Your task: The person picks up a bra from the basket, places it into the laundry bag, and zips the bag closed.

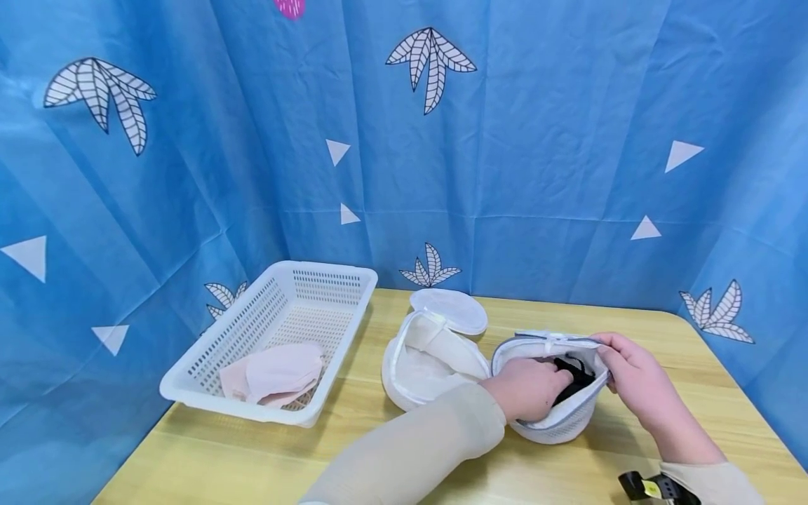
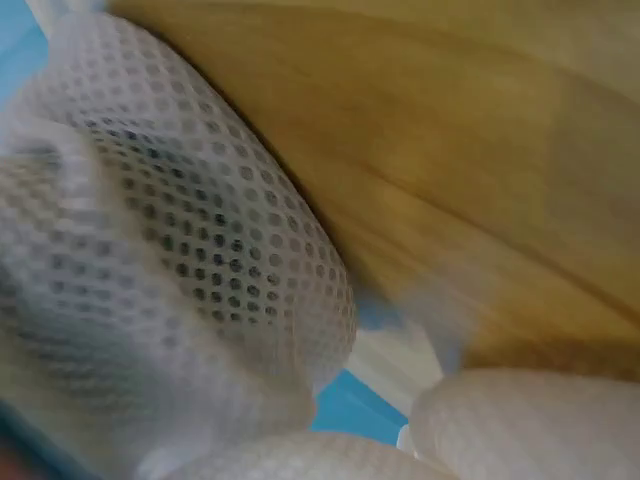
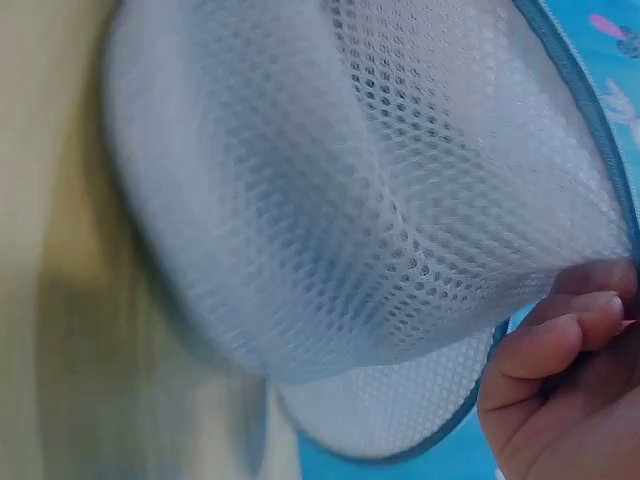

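Note:
A white mesh laundry bag [image 1: 555, 428] with a grey-blue zipped edge stands with its mouth open on the table. My right hand [image 1: 637, 375] pinches its rim on the right side; in the right wrist view, curled fingers [image 3: 545, 350] grip the zipped edge. My left hand [image 1: 530, 388] reaches down into this bag, touching a black cloth item [image 1: 571, 382] inside. Its fingertips are partly hidden, so I cannot tell whether they pinch the cloth. The left wrist view shows white mesh [image 2: 220, 230] close up, without the hand's fingers.
Left of the bag stands a second white mesh bag [image 1: 404, 382], its round lid [image 1: 451, 311] folded back. A white plastic basket [image 1: 183, 382] at the left holds folded pale pink cloth [image 1: 284, 368]. Blue patterned curtain [image 1: 536, 140] encloses the wooden table [image 1: 663, 337].

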`<state>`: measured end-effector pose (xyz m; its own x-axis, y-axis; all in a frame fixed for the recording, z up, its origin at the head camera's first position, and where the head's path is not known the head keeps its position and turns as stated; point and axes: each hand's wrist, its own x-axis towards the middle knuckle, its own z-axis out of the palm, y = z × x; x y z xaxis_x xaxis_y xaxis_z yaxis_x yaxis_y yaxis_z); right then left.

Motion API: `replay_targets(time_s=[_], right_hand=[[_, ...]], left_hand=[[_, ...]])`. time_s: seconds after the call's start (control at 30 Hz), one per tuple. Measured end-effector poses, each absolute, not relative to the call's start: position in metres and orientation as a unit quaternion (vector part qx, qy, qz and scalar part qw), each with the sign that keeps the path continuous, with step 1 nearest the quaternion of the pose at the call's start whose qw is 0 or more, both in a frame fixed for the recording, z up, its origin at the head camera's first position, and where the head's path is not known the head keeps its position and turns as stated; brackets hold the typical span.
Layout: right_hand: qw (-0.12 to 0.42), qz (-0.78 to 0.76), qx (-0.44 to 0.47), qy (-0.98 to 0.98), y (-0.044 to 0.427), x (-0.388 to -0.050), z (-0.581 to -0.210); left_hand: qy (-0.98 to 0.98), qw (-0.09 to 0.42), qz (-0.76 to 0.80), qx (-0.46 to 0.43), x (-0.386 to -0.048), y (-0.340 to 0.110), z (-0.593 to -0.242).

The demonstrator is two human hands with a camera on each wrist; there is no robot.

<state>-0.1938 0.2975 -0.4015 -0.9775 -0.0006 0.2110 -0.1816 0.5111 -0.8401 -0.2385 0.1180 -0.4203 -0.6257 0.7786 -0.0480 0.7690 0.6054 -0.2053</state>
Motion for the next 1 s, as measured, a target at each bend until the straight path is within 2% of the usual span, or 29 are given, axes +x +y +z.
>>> replay_targets(time_s=[0.13, 0.33, 0.43, 0.63, 0.77, 0.9, 1.0], right_hand=[[0.101, 0.493, 0.063, -0.862, 0.296, -0.193, -0.396], [0.098, 0.490, 0.052, -0.864, 0.296, -0.192, -0.396], [0.097, 0.488, 0.047, -0.866, 0.298, -0.192, -0.397], [0.104, 0.486, 0.059, -0.866, 0.299, -0.193, -0.397], [0.105, 0.487, 0.062, -0.865, 0.299, -0.193, -0.398], [0.104, 0.484, 0.054, -0.867, 0.299, -0.194, -0.399], [0.105, 0.481, 0.050, -0.869, 0.299, -0.194, -0.401]], left_hand=[[-0.904, 0.025, 0.098, -0.416, -0.239, 0.120, -0.419], [-0.907, -0.009, 0.080, -0.413, -0.235, 0.116, -0.409], [-0.906, -0.008, 0.064, -0.419, -0.232, 0.109, -0.400], [-0.889, 0.092, 0.000, -0.448, -0.232, 0.089, -0.384], [-0.885, 0.153, -0.052, -0.437, -0.237, 0.077, -0.380], [-0.894, 0.191, -0.095, -0.394, -0.242, 0.068, -0.384], [-0.907, 0.188, -0.121, -0.357, -0.246, 0.064, -0.389]])
